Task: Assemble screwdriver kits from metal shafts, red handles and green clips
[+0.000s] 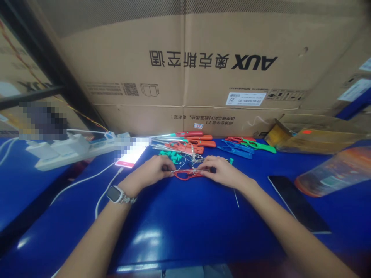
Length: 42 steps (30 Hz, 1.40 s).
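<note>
A red lighter casing half (182, 175) lies between my two hands on the blue table, with small inner parts and a thin white wire showing in it. My left hand (155, 170) pinches near its left end. On its other end, the fingers of my right hand (218, 170) are closed at the casing and its inner parts. Just beyond are small green plastic pieces (171, 155) in a loose pile. Behind them lie several long-nosed lighters (199, 143) with red and orange handles and metal rods. Blue casing halves (236, 150) and a green one (259, 145) lie farther right.
A lit phone (133, 154) on a white cable and a power strip (78, 150) are at left. To the right lie a dark phone (298, 202), a clear plastic jar (333, 173) and a torn carton (307, 135). A large cardboard box (185, 85) stands behind.
</note>
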Motion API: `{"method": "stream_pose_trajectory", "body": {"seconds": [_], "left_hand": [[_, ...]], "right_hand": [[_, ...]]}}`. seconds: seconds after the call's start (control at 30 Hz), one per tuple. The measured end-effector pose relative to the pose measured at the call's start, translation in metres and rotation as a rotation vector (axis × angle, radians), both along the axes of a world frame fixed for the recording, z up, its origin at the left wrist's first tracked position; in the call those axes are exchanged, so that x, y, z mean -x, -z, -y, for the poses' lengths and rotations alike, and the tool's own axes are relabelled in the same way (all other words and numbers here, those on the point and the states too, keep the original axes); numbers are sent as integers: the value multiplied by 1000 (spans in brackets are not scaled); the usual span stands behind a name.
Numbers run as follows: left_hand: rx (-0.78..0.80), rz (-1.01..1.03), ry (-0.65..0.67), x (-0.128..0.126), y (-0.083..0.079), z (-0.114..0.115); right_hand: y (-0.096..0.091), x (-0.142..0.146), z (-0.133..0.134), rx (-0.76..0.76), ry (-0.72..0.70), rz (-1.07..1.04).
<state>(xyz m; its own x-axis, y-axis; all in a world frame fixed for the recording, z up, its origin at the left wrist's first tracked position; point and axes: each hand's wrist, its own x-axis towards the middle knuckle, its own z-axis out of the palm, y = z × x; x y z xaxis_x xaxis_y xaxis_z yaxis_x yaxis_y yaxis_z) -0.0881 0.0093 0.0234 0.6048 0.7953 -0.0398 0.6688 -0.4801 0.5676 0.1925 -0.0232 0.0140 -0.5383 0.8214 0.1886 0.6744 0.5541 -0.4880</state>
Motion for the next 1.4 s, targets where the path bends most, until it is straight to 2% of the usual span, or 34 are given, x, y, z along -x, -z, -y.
{"method": "stream_pose_trajectory", "body": {"seconds": [0.4, 0.73, 0.97, 1.23, 1.4], "left_hand": [[-9, 0, -12, 5, 0, -2], [-22, -7, -8, 7, 7, -4], [-44, -7, -1, 5, 6, -4], [-59, -5, 7, 4, 3, -3], [-45, -8, -3, 3, 2, -2]], "right_hand": [[4, -1, -3, -24, -17, -3], [2, 6, 4, -56, 71, -7], [9, 10, 6, -217, 17, 25], [5, 6, 7, -103, -19, -25], [0, 6, 9, -194, -36, 27]]}}
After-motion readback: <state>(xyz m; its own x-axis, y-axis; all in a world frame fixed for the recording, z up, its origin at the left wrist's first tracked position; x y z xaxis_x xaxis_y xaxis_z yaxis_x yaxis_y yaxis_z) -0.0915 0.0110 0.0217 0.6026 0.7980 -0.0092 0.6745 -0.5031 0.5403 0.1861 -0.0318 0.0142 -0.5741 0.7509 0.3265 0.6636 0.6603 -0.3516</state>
